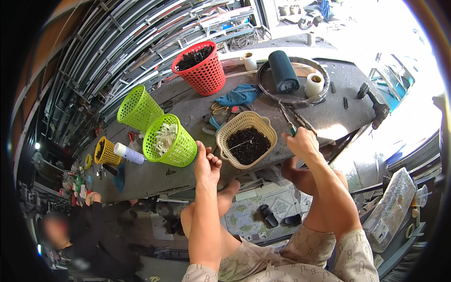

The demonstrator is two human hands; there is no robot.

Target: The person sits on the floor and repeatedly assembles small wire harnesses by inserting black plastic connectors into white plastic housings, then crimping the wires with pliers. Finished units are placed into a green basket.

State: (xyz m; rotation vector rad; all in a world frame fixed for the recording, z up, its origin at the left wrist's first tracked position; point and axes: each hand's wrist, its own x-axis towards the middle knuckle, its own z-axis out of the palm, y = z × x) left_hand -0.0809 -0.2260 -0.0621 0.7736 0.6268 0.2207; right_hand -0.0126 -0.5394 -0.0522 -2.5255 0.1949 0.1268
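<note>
My left hand (207, 164) is closed, fingers curled and thumb up, between a lime-green basket (177, 149) of pale small pieces and a beige basket (224, 134) with small black pieces inside. Whatever it may hold is too small to make out. To the right of the beige basket, my right hand (303, 142) closes round the handle end of a green-handled tool (292, 129) with a slim metal shaft, which looks like a screwdriver. Another long metal tool (305, 121) lies just beyond those fingers.
Behind stand a red basket (206, 73) of black pieces and another green basket (136, 110). A blue glove (238, 95), a dark ribbed cylinder (283, 70), a metal ring (324, 75) and a cordless drill (376, 103) lie on the table. A person (89, 244) sits at left.
</note>
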